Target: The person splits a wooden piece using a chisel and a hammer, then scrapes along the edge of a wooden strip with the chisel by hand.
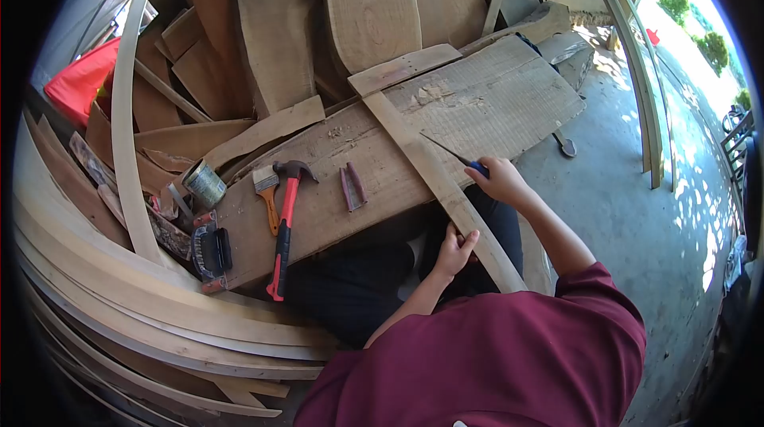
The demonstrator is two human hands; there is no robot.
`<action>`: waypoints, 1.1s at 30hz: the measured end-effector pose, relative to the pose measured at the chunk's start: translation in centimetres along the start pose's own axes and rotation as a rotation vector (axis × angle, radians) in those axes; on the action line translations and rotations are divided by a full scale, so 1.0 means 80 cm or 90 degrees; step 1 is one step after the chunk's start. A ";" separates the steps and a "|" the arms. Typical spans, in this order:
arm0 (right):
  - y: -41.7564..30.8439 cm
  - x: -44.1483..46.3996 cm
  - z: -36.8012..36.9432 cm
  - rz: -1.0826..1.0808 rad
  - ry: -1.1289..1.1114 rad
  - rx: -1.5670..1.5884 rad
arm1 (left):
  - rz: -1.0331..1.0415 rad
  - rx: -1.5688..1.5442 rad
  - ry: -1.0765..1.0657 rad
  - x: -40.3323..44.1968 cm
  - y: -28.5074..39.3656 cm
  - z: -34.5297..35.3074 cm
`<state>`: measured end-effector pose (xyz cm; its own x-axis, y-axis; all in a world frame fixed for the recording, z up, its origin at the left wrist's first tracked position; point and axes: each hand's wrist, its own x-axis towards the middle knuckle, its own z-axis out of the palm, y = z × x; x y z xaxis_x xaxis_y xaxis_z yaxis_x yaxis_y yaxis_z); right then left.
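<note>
In my right hand (pixel 501 181) is a screwdriver (pixel 450 153) with a blue handle and a long thin shaft. Its tip lies over a long wooden strip (pixel 434 180); whether it touches the wood I cannot tell. My left hand (pixel 455 253) grips the strip's edge near my lap, the thumb on top. The strip's far end meets a shorter board (pixel 404 69) at an angle. Both rest across a thick wooden plank (pixel 374 180). On that plank lie a claw hammer (pixel 286 228) with a red and black handle, a paintbrush (pixel 268 194) and pliers (pixel 352 187).
A tin can (pixel 205 184) and a black-handled brush-like tool (pixel 211 252) are at the plank's left end. Large wooden slabs (pixel 370 5) lean behind. Long curved strips (pixel 159 300) are stacked at lower left. Concrete floor (pixel 621 252) extends to the right.
</note>
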<state>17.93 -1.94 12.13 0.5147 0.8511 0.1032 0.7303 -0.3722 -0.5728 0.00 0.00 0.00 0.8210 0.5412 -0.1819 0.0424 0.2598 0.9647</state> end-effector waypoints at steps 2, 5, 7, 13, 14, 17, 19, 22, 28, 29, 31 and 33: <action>-0.008 -0.043 -0.013 0.066 -0.024 0.003 | 0.117 -0.094 -0.007 0.014 -0.005 -0.011; 0.006 -0.133 -0.008 0.156 -0.024 0.067 | -0.027 -0.244 0.027 0.006 0.017 -0.004; 0.026 -0.186 0.017 0.148 0.053 0.098 | -0.040 -0.272 0.037 0.003 0.035 -0.004; 0.030 -0.281 0.037 0.295 0.125 0.122 | -0.168 -0.445 0.091 0.009 0.040 0.015; 0.029 -0.287 0.041 0.287 0.152 0.141 | -0.157 -0.429 0.123 0.011 0.042 0.021; 0.009 -0.300 0.048 0.291 0.227 0.143 | -0.059 -0.252 0.266 0.026 0.037 0.033; 0.007 -0.308 0.057 0.251 0.254 0.143 | 0.130 -0.133 0.355 0.035 0.023 0.041; 0.002 -0.320 0.070 0.207 0.279 0.151 | 0.189 0.092 0.453 0.024 0.028 0.034; -0.008 -0.286 0.077 0.153 0.297 0.229 | 0.344 0.118 0.464 0.026 0.085 0.012; -0.015 -0.272 0.076 0.131 0.298 0.248 | 0.369 0.104 0.457 0.034 0.101 0.003; -0.032 -0.236 0.070 0.060 0.319 0.251 | 0.432 0.108 0.464 0.049 0.145 -0.015; -0.052 -0.202 0.063 0.052 0.324 0.293 | 0.466 0.111 0.460 0.065 0.191 -0.033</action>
<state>4.29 -12.25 8.74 0.7888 0.5056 0.3494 0.4730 -0.1364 -0.8704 3.38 8.89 13.26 0.1450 0.8844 0.4436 -0.1987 -0.4132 0.8887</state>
